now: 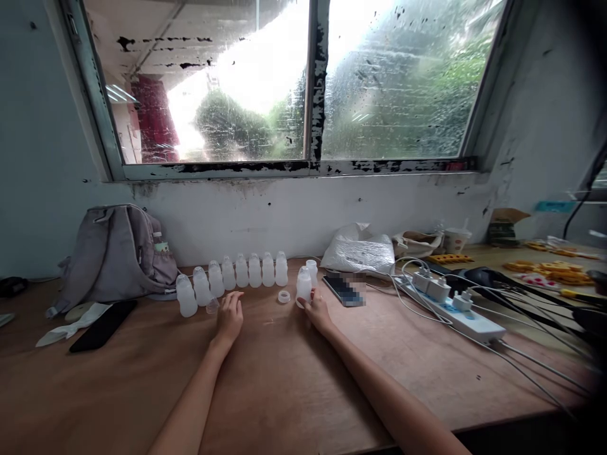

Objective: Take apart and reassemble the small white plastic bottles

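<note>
My right hand (318, 312) grips the lower part of a frosted white feeding bottle (304, 285), which stands upright on the table. Just behind it is another bottle (312, 270) with no domed cap on it. My left hand (231, 317) rests on the wood, empty, with its fingers slightly bent and apart. Close to its left side lies a clear domed cap (212, 307). Between my hands sits a white ring-shaped lid (283, 297). A row of several similar bottles (255, 270) stretches from the left to behind the ring.
A grey backpack (111, 253) and a black phone (102, 327) are at the left. Right of my right hand lie another phone (342, 289), a silver padded bag (360, 251) and a power strip (467, 322) with trailing cables. A window (315, 167) is above the table.
</note>
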A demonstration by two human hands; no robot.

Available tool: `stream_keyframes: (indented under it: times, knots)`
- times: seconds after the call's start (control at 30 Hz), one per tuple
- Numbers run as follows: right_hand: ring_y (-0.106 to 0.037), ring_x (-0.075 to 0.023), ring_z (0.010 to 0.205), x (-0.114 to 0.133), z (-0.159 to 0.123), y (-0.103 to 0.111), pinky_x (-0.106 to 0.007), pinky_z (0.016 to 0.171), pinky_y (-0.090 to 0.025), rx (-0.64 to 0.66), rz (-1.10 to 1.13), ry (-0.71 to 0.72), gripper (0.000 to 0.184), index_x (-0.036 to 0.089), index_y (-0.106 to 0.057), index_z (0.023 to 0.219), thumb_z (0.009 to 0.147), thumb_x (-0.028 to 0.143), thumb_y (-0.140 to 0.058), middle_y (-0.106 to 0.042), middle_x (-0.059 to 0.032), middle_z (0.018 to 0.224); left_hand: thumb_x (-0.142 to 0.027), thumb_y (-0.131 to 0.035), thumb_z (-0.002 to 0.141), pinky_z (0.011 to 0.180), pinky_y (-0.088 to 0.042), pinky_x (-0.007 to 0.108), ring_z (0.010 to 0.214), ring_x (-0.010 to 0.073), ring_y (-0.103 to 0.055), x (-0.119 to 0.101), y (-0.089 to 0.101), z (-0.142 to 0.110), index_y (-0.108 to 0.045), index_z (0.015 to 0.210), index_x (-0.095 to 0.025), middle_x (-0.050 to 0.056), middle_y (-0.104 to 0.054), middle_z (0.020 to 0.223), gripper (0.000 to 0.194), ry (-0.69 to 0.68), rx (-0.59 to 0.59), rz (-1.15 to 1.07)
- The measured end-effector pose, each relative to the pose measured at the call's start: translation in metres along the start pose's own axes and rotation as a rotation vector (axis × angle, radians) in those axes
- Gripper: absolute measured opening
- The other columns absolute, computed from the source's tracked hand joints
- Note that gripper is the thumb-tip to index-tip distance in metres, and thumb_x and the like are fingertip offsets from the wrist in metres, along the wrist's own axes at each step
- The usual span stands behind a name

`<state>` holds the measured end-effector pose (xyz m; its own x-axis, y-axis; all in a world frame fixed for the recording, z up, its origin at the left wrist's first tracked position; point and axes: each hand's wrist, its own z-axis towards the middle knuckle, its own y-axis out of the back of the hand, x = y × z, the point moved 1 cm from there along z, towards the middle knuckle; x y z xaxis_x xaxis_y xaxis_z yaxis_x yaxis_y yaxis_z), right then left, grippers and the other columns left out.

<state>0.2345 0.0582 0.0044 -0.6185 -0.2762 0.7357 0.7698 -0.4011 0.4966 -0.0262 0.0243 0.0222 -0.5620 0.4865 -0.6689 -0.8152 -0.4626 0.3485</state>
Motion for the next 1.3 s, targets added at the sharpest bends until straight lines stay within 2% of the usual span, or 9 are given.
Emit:
stream_keyframes:
  times: [0.1, 0.23, 0.4, 0.53, 0.73, 0.9, 1.07, 1.2, 1.3]
  knots:
    - [-0.058, -0.0232, 0.088, -0.004, 0.01, -0.005, -0.031, 0.071, -0.043, -0.002, -0.074, -0.012, 0.036, 0.013, -0.042, 0.104, 0.073, 0.027, -0.052, -0.06, -0.013, 0.094, -0.011, -0.039, 0.072, 0.088, -0.036, 0.041, 0.095, 0.0246, -0.05, 0.021, 0.008, 0.004, -0.058, 0.09, -0.018, 0.009, -0.057, 0.094, 0.027, -0.021, -0.053, 0.191]
    - [-0.059, -0.0244, 0.086, 0.001, 0.025, -0.017, -0.03, 0.071, -0.042, -0.025, -0.191, -0.053, 0.035, 0.01, -0.045, 0.104, 0.075, 0.029, -0.051, -0.061, -0.0154, 0.094, -0.011, -0.037, 0.072, 0.084, -0.038, 0.041, 0.091, 0.0251, -0.051, 0.034, 0.005, 0.002, -0.057, 0.088, -0.016, 0.011, -0.057, 0.091, 0.026, 0.018, -0.044, 0.248]
    - [-0.06, -0.0255, 0.083, 0.007, 0.045, -0.034, -0.031, 0.069, -0.041, -0.046, -0.233, -0.1, 0.04, 0.008, -0.043, 0.109, 0.077, 0.03, -0.051, -0.062, -0.0177, 0.091, -0.012, -0.038, 0.073, 0.083, -0.039, 0.039, 0.09, 0.0234, -0.052, 0.026, -0.004, -0.004, -0.058, 0.088, -0.018, 0.009, -0.058, 0.091, 0.025, -0.043, 0.046, 0.239]
    - [-0.06, -0.0244, 0.082, 0.01, 0.057, -0.043, -0.03, 0.069, -0.041, -0.021, -0.309, -0.144, 0.036, 0.01, -0.048, 0.104, 0.078, 0.033, -0.052, -0.063, -0.0167, 0.088, -0.012, -0.04, 0.072, 0.082, -0.039, 0.039, 0.089, 0.0232, -0.051, 0.017, -0.009, -0.01, -0.058, 0.087, -0.02, 0.007, -0.058, 0.089, 0.025, -0.07, 0.12, 0.197]
    - [-0.06, -0.0248, 0.081, 0.012, 0.064, -0.048, -0.03, 0.066, -0.041, -0.02, -0.361, -0.171, 0.035, 0.004, -0.053, 0.094, 0.079, 0.036, -0.051, -0.062, -0.0218, 0.086, -0.011, -0.044, 0.071, 0.081, -0.038, 0.039, 0.087, 0.0239, -0.05, 0.009, -0.017, -0.016, -0.059, 0.086, -0.021, 0.007, -0.058, 0.088, 0.024, -0.067, 0.157, 0.084]
    - [-0.06, -0.0243, 0.081, 0.014, 0.066, -0.047, -0.031, 0.065, -0.041, -0.031, -0.371, -0.136, 0.038, 0.002, -0.052, 0.095, 0.082, 0.037, -0.045, -0.061, -0.022, 0.086, -0.012, -0.046, 0.071, 0.08, -0.038, 0.039, 0.087, 0.0241, -0.05, 0.003, -0.02, -0.021, -0.059, 0.087, -0.022, 0.007, -0.058, 0.087, 0.023, -0.077, 0.192, 0.007]
    - [-0.06, -0.0265, 0.082, 0.014, 0.058, -0.046, -0.032, 0.067, -0.042, -0.017, -0.371, -0.109, 0.036, 0.001, -0.053, 0.093, 0.082, 0.034, -0.045, -0.061, -0.023, 0.084, -0.012, -0.049, 0.07, 0.082, -0.037, 0.039, 0.086, 0.024, -0.049, 0.001, -0.022, -0.023, -0.059, 0.085, -0.022, 0.006, -0.058, 0.085, 0.021, -0.041, 0.204, -0.062]
    - [-0.058, -0.0241, 0.089, 0.011, 0.035, -0.043, -0.031, 0.074, -0.042, 0.044, -0.338, 0.016, 0.031, 0.006, -0.053, 0.101, 0.083, 0.029, -0.043, -0.062, -0.0181, 0.09, -0.012, -0.048, 0.07, 0.083, -0.036, 0.037, 0.088, 0.023, -0.049, -0.002, -0.023, -0.024, -0.059, 0.087, -0.021, 0.006, -0.057, 0.086, 0.022, -0.051, 0.245, -0.013]
    - [-0.055, -0.02, 0.097, 0.011, 0.013, -0.039, -0.029, 0.083, -0.039, 0.127, -0.304, 0.148, 0.032, 0.012, -0.051, 0.109, 0.079, 0.025, -0.048, -0.059, -0.0124, 0.103, -0.013, -0.045, 0.073, 0.084, -0.037, 0.037, 0.091, 0.0218, -0.048, -0.004, -0.025, -0.025, -0.057, 0.092, -0.019, 0.006, -0.057, 0.091, 0.023, -0.067, 0.318, 0.104]
